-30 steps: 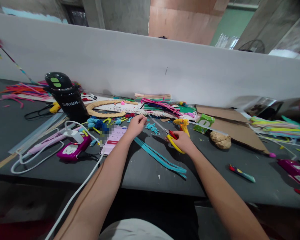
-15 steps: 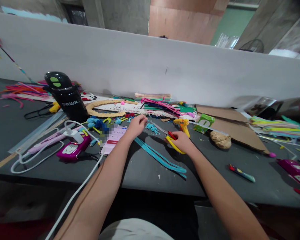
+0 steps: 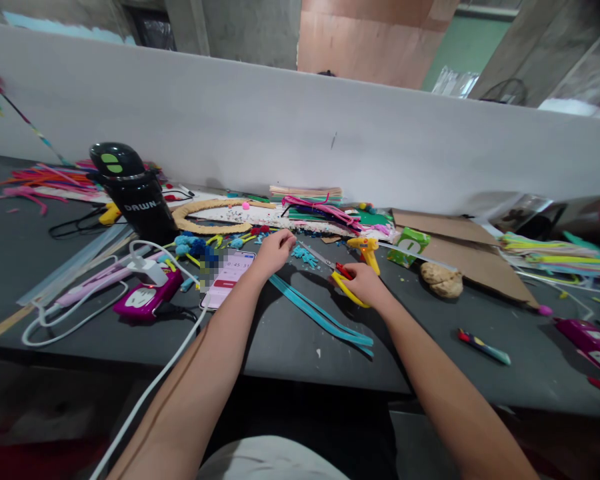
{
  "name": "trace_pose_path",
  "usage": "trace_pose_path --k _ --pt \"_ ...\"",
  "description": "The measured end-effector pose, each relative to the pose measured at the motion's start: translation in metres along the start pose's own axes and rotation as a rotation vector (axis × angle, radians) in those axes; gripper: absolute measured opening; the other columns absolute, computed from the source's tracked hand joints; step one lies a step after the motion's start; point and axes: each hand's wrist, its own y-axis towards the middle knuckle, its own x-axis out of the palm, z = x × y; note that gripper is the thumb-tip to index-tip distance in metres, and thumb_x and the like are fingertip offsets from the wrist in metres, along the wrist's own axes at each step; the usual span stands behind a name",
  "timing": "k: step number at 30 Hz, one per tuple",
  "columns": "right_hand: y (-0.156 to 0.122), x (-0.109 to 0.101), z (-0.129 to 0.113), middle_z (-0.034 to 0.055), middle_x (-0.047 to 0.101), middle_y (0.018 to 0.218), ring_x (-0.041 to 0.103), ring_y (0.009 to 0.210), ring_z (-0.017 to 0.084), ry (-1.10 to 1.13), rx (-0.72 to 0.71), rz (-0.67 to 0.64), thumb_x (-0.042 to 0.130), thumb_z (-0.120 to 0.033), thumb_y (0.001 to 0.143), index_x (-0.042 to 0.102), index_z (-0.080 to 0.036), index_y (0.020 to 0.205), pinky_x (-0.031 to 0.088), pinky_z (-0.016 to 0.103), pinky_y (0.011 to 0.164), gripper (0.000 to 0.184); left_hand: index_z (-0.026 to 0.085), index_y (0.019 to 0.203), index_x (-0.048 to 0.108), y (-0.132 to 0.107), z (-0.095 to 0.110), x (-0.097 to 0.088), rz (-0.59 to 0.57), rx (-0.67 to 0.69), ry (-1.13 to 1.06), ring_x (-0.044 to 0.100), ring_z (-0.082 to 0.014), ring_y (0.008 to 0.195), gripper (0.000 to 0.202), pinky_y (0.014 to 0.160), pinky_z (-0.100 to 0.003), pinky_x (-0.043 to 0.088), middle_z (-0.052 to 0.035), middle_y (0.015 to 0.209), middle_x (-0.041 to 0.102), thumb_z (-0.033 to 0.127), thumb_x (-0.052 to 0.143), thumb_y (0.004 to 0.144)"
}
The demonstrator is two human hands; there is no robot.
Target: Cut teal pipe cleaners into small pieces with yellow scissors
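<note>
Table (image 3: 290, 347): dark grey, craft clutter everywhere, white partition behind.
Teal strips (image 3: 325, 317): lying flat, running from between both hands down toward the near edge.
Left hand (image 3: 276, 249): curled narrow, fingertips down at the strips' far end; a real pinch, can't tell.
Right hand (image 3: 364, 283): wrapped round the yellow-handled scissors (image 3: 341, 280), blades pointing across at the other hand.
Nearby: phone (image 3: 227, 272) just beside the left forearm, yellow glue gun (image 3: 367, 252) just beyond the scissors.

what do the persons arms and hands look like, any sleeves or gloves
Both forearms are bare, with no sleeve in view. The left hand and right hand wear no gloves; the fingers are uncovered. No watch, bracelet or ring shows.
</note>
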Motion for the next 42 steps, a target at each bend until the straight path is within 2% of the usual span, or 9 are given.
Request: trace_pose_path --k 9,23,42 --pt "-0.0008 0.0017 -0.0012 -0.0015 0.051 0.057 0.044 0.057 0.012 0.049 0.048 -0.011 0.068 -0.052 0.070 0.065 -0.017 0.065 0.028 0.025 0.050 0.036 0.018 0.072 0.054 0.0008 0.0002 -0.0008 -0.014 0.001 0.021 0.048 -0.0138 0.062 0.018 0.059 -0.026 0.034 0.0011 0.065 0.054 0.027 0.048 0.086" --pt "0.0002 0.0025 0.0019 0.0011 0.059 0.061 0.050 0.059 0.015 0.091 0.040 -0.045 0.067 -0.055 0.072 0.067 -0.016 0.069 0.032 0.025 0.052 0.039 0.018 0.070 0.053 0.0024 -0.0037 -0.0020 0.005 -0.016 0.026 0.048 -0.0138 0.062 0.018 0.060 -0.026 0.034 0.0015 0.063 0.053 0.028 0.049 0.085" --pt "-0.0009 0.0007 -0.0026 -0.0016 0.047 0.055 0.040 0.056 0.012 0.018 0.014 -0.022 0.063 -0.058 0.074 0.061 -0.017 0.062 0.026 0.026 0.051 0.043 0.018 0.071 0.055 0.0009 -0.0027 -0.0016 -0.012 -0.005 0.036 0.049 -0.0140 0.062 0.021 0.060 -0.026 0.035 0.0013 0.065 0.055 0.030 0.049 0.087"
